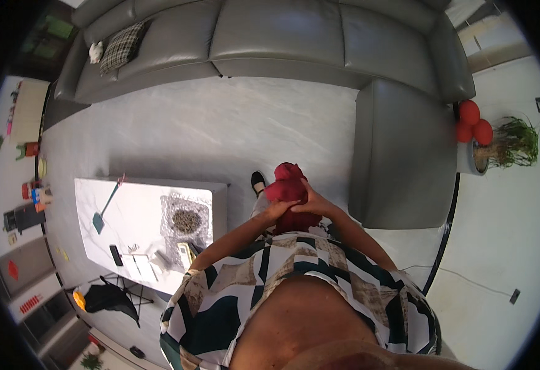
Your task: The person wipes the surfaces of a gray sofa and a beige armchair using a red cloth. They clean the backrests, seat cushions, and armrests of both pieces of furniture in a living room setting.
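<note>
A bunched dark red cloth (289,185) is held in front of my body, low in the middle of the head view. My left hand (283,209) and my right hand (314,201) press on it from either side, with the fingertips close together. Part of the cloth bulges out beyond the hands, and more of it hangs between them and my patterned shirt. What the cloth is, and whether something is inside it, cannot be told.
A marble-patterned table (145,203) stands at the left with a fly swatter (105,208), a phone (116,255) and a small heap on clear plastic (185,221). A grey leather sofa (274,32) curves across the top and right. A folding chair (108,298) stands lower left.
</note>
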Motion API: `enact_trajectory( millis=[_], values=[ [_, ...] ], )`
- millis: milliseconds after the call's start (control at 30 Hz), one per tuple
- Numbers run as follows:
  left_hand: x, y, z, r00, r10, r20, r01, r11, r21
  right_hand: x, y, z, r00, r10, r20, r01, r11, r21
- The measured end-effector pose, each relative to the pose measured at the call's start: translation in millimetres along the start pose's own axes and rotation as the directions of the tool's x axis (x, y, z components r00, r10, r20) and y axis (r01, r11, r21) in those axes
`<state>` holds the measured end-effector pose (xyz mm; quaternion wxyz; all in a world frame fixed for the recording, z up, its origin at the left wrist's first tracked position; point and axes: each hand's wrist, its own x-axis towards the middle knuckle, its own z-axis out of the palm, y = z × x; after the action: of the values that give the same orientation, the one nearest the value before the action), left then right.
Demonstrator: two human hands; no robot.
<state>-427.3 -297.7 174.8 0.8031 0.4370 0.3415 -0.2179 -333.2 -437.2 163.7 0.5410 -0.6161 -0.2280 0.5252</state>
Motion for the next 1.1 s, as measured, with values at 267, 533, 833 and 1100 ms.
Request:
enact_trajectory(
  millis=[267, 533, 833, 1100],
  values=[
    [43.3, 28.3, -29.9, 0.968, -0.051, 0.246, 0.009, 0.986, 0.169, 48.4, 0.4, -29.2, 0.984, 0.176, -0.043, -0.179, 0.981, -0.081],
    [74.6, -16.1, -43.4, 0.881, -0.425, 0.21, 0.422, 0.905, 0.061, 56.0, 93.8, -66.3, 0.947, 0.317, 0.059, -0.295, 0.926, -0.237],
    [115.0, -126.4, -80.5, 0.901, -0.383, -0.204, 0.34, 0.915, -0.218, 99.3, 133.5, -326.6, 0.826, 0.368, -0.427, -0.525, 0.224, -0.821],
    [97.8, -190.1, -55.0, 0.768, -0.564, -0.303, 0.439, 0.808, -0.392, 231.0, 46.6, -473.0, 0.732, -0.007, -0.681, -0.643, -0.336, -0.688]
  ],
)
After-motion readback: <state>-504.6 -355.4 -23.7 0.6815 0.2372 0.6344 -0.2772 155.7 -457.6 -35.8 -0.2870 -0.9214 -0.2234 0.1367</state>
